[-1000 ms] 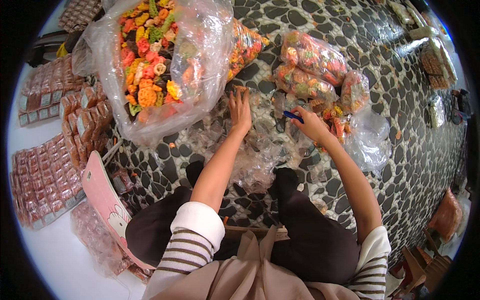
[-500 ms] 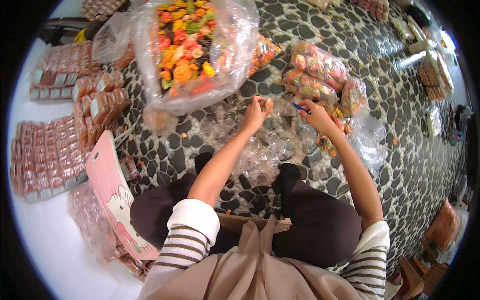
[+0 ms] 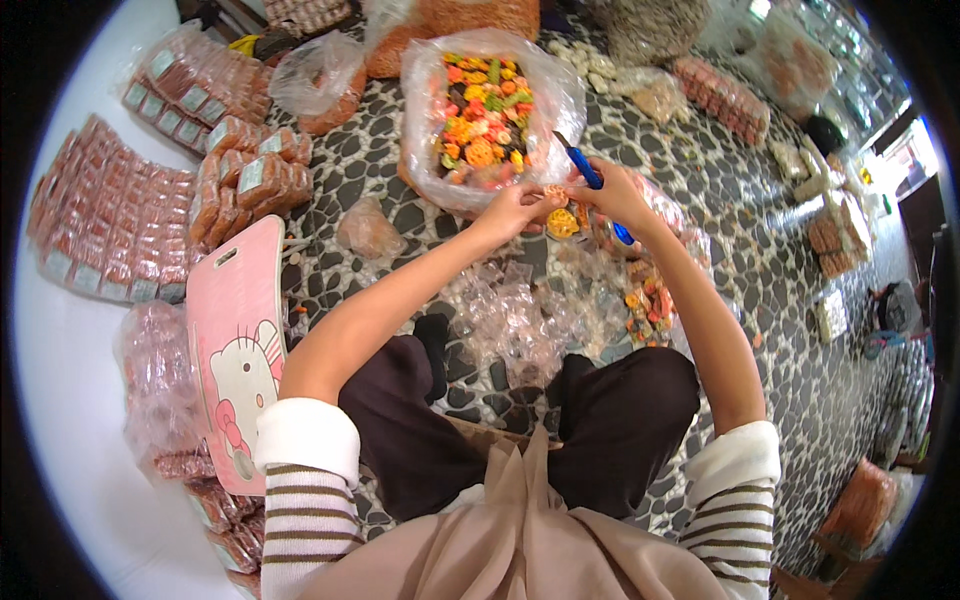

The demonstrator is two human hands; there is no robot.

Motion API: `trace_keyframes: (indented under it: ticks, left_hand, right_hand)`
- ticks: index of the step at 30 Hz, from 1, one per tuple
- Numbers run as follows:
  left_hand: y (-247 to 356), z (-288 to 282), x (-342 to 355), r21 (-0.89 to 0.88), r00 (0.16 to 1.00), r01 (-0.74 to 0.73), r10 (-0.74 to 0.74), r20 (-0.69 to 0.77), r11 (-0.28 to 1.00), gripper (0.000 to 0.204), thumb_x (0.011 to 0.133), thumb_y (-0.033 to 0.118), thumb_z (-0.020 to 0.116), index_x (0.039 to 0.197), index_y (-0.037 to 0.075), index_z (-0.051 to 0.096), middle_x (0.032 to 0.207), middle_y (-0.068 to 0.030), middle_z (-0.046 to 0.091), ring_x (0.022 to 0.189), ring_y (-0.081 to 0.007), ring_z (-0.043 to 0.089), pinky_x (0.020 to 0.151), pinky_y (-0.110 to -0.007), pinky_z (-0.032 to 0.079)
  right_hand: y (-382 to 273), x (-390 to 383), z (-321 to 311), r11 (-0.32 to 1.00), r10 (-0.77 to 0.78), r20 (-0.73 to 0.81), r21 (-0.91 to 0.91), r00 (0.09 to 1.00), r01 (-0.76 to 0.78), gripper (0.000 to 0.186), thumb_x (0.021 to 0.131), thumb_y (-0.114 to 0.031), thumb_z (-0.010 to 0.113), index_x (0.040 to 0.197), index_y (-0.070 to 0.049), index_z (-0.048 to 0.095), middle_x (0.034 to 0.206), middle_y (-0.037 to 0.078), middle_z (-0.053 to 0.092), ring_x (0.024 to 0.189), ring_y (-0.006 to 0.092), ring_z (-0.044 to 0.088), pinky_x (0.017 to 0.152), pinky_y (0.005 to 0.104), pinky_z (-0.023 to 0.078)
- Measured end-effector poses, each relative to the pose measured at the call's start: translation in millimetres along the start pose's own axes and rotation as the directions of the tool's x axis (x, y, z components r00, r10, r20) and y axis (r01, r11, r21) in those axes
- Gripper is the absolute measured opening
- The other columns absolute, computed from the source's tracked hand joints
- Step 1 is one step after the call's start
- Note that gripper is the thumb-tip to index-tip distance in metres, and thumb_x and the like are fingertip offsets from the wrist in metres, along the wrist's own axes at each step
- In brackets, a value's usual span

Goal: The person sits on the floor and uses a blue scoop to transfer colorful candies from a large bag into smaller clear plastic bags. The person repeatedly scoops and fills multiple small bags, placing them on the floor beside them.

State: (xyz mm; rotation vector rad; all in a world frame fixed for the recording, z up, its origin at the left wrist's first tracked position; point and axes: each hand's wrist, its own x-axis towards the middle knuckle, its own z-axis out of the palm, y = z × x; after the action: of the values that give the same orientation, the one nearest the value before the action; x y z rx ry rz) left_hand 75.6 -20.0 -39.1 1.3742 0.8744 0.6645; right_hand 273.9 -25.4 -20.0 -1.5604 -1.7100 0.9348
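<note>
My left hand [image 3: 520, 210] is closed on a small clear packet of orange and yellow wheel-shaped pieces [image 3: 563, 222], probably crackers. My right hand [image 3: 618, 192] grips a long blue-handled cutter [image 3: 584, 168], its dark thin blade pointing away from me. The fingertips of both hands almost meet at the packet. Just beyond them stands a large open clear plastic bag [image 3: 555, 85] full of bright red, orange, yellow and green pieces [image 3: 485, 125]. Below the hands lies a heap of crumpled clear wrappers [image 3: 520, 320]. More filled packets [image 3: 650, 305] lie beside my right forearm, partly hidden by it.
Stacks of brown packets [image 3: 120, 215] line the left side. A pink board with a cartoon cat [image 3: 240, 350] leans near my left knee. A tied bag [image 3: 370, 228] lies left of my hands. Farther off are more bags [image 3: 655, 25] and a row of reddish packets [image 3: 722, 98].
My view has tilted up, showing more of the far floor. My hands have come together; the cutter, formerly apart from the left hand, now has its blade turned away from me.
</note>
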Motion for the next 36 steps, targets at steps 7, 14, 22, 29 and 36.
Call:
trace_keyframes:
  ticks: [7, 14, 22, 29, 36]
  left_hand:
    - [28, -47, -15, 0.154, 0.916, -0.191, 0.232, -0.328, 0.969, 0.033, 0.083, 0.028, 0.061, 0.102, 0.0, 0.059, 0.086, -0.0043, 0.063, 0.073, -0.0081, 0.055, 0.063, -0.024, 0.044]
    - [17, -76, -12, -0.023, 0.812, -0.251, 0.198, -0.55, 0.968, 0.031, 0.081, 0.023, 0.065, 0.098, -0.002, 0.062, 0.083, -0.0025, 0.062, 0.072, -0.0065, 0.054, 0.065, -0.021, 0.043]
    - [6, -85, 5, 0.254, 0.65, -0.27, 0.371, -0.663, 0.929, 0.032, 0.073, 0.026, 0.07, 0.092, 0.001, 0.066, 0.07, -0.0109, 0.065, 0.063, -0.0151, 0.061, 0.059, -0.027, 0.046]
    - [15, -72, 5, 0.259, 0.646, -0.264, 0.37, -0.668, 0.929, 0.029, 0.075, 0.019, 0.069, 0.095, -0.001, 0.065, 0.076, -0.0087, 0.065, 0.066, -0.0122, 0.059, 0.06, -0.025, 0.045]
    - [17, -87, 7, 0.012, 0.613, -0.293, 0.197, -0.765, 0.956, 0.029, 0.077, 0.02, 0.069, 0.094, -0.001, 0.062, 0.087, -0.0042, 0.061, 0.072, -0.009, 0.057, 0.063, -0.023, 0.048]
  right_hand:
    - [-73, 33, 42, 0.948, -0.297, -0.178, -0.173, 0.938, 0.267, 0.025, 0.074, -0.018, 0.068, 0.092, -0.004, 0.058, 0.067, 0.008, 0.059, 0.059, 0.0172, 0.055, 0.056, 0.0312, 0.041]
    - [-83, 17, 67, 0.933, -0.316, -0.258, -0.26, 0.913, 0.25, 0.028, 0.087, -0.014, 0.046, 0.108, 0.004, 0.039, 0.077, 0.025, 0.058, 0.078, 0.0433, 0.056, 0.067, 0.0485, 0.042]
    - [-94, 5, 76, 0.785, -0.257, -0.073, -0.598, 0.964, 0.164, 0.03, 0.09, -0.029, 0.043, 0.089, 0.001, 0.049, 0.063, 0.026, 0.057, 0.062, 0.0424, 0.057, 0.055, 0.0496, 0.045]
    - [-93, 14, 76, 0.727, -0.313, -0.113, -0.667, 0.943, 0.162, 0.025, 0.086, -0.024, 0.047, 0.081, 0.0, 0.051, 0.06, 0.021, 0.058, 0.057, 0.0377, 0.06, 0.05, 0.0451, 0.049]
    - [-79, 16, 91, 0.682, -0.271, -0.001, -0.706, 0.963, 0.191, 0.026, 0.087, -0.025, 0.045, 0.084, 0.0, 0.051, 0.063, 0.02, 0.06, 0.06, 0.0363, 0.061, 0.053, 0.0444, 0.049]
